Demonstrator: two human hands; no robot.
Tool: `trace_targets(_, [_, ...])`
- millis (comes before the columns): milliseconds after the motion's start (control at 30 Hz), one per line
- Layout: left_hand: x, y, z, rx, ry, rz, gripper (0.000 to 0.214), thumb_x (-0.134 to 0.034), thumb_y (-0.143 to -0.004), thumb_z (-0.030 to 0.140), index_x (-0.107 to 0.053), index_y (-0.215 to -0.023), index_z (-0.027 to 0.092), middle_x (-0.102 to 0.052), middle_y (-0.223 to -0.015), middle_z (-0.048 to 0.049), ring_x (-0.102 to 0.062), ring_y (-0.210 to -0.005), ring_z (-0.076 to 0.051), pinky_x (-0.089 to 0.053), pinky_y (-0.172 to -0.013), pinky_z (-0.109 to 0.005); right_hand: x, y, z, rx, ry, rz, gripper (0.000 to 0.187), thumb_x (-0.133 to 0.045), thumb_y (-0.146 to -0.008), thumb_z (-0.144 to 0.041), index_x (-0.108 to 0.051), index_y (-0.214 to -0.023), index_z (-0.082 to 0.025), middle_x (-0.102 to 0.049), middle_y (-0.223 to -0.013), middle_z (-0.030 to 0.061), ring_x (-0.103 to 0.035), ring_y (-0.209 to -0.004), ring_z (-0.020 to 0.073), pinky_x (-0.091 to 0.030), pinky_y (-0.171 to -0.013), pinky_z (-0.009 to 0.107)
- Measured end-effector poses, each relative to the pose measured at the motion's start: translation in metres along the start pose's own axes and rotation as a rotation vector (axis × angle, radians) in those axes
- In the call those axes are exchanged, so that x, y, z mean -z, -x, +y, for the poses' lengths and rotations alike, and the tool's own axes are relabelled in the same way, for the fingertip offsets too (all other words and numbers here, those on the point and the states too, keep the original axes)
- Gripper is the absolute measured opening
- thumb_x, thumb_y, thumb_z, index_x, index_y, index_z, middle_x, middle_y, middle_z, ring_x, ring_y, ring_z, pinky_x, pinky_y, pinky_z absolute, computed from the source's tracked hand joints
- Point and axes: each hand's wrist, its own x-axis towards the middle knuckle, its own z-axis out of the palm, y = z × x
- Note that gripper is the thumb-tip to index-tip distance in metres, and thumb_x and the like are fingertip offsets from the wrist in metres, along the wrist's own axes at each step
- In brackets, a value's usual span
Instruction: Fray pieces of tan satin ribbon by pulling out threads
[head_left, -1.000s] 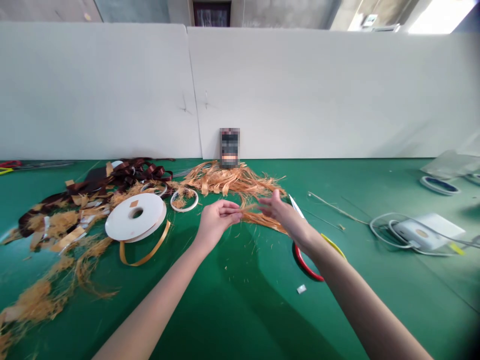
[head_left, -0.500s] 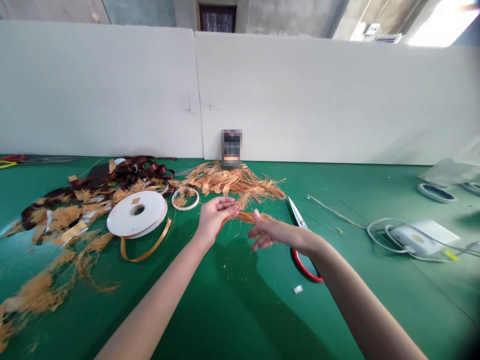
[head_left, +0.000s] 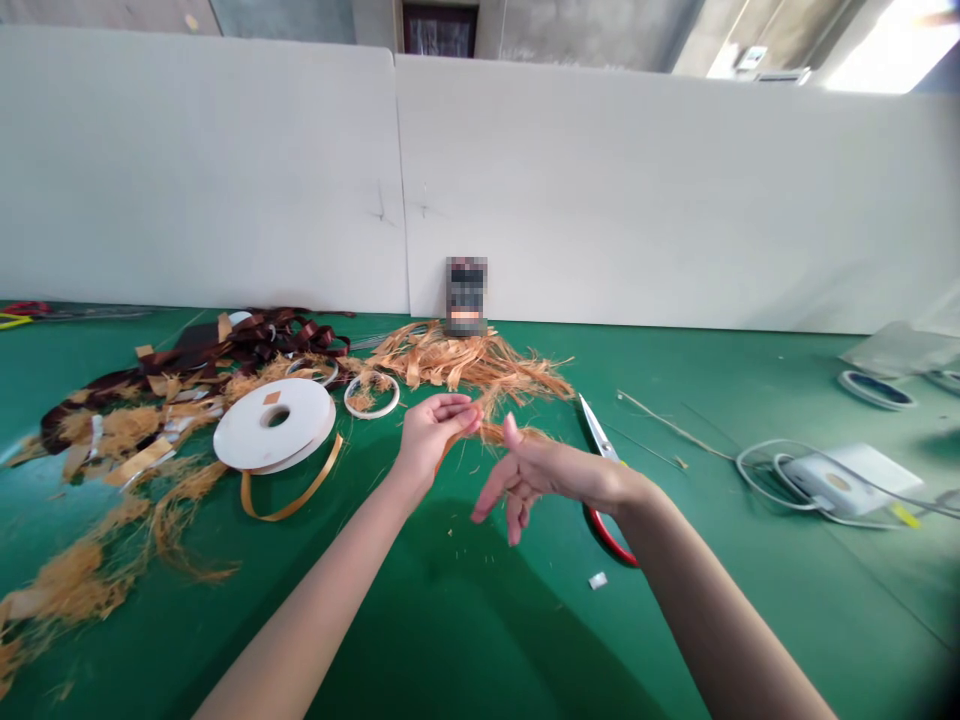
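The left hand (head_left: pixel 439 428) pinches frayed ribbon (head_left: pixel 493 433), seemingly for fraying; the right hand (head_left: pixel 534 475), fingers spread, would need a light pinch.

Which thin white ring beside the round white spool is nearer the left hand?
The right ring, showing tan fibres inside; the other ring, farther left, sits partly behind the spool.

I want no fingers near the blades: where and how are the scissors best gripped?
Probably by the red handle, coming from the near side: the scissors lie with blades pointing away. The right wrist hides part of the scissors in this view, so it should clear first.
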Motion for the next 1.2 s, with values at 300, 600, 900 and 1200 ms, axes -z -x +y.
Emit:
trace_targets(300, [0.004, 0.005, -0.007, 0.068, 0.038, -0.003, 0.025, -0.077, -0.062, 0.008, -0.064, -0.083, 0.010, -0.073, -0.077, -0.0073, -0.070, -0.077, -0.017, -0.055, -0.086, -0.036, 0.018, -0.022, 0.012, 0.476, -0.222, 0.810, 0.069, -0.016, -0.090, -0.064, -0.047, -0.134, -0.021, -0.044, -0.145, 0.0067, -0.040, -0.133, 0.0197, -0.028, -0.112, 0.037])
trace_targets(600, [0.000, -0.006, 0.007, -0.041, 0.123, 0.011, 0.027, -0.078, -0.061, 0.008, -0.064, -0.084, 0.011, -0.073, -0.080, -0.0057, -0.070, -0.081, -0.017, -0.055, -0.084, -0.034, 0.007, -0.024, 0.016, -0.019, -0.050, 0.384, 0.083, -0.023, -0.083, -0.074, -0.069, -0.099, -0.007, -0.065, -0.115, 0.0218, -0.068, -0.089, 0.0275, -0.044, -0.095, 0.047])
trace_targets(900, [0.006, -0.002, -0.008, 0.013, 0.058, 0.031, 0.028, -0.080, -0.057, 0.009, -0.065, -0.081, 0.011, -0.072, -0.077, -0.0058, -0.070, -0.077, -0.018, -0.055, -0.085, -0.036, 0.016, -0.021, 0.005, 0.545, -0.436, 0.391, 0.077, -0.004, -0.091, -0.062, -0.065, -0.111, -0.018, -0.058, -0.132, 0.0097, -0.055, -0.120, 0.0200, -0.039, -0.105, 0.037])
trace_targets(1200, [0.008, -0.001, -0.008, -0.012, 0.096, 0.008, 0.030, -0.081, -0.059, 0.012, -0.065, -0.084, 0.011, -0.073, -0.081, -0.0068, -0.070, -0.084, -0.018, -0.054, -0.087, -0.035, 0.021, -0.045, 0.032, 0.148, -0.240, 0.661, 0.071, -0.033, -0.088, -0.064, -0.060, -0.120, -0.007, -0.057, -0.130, 0.0186, -0.051, -0.123, 0.0268, -0.031, -0.110, 0.043])
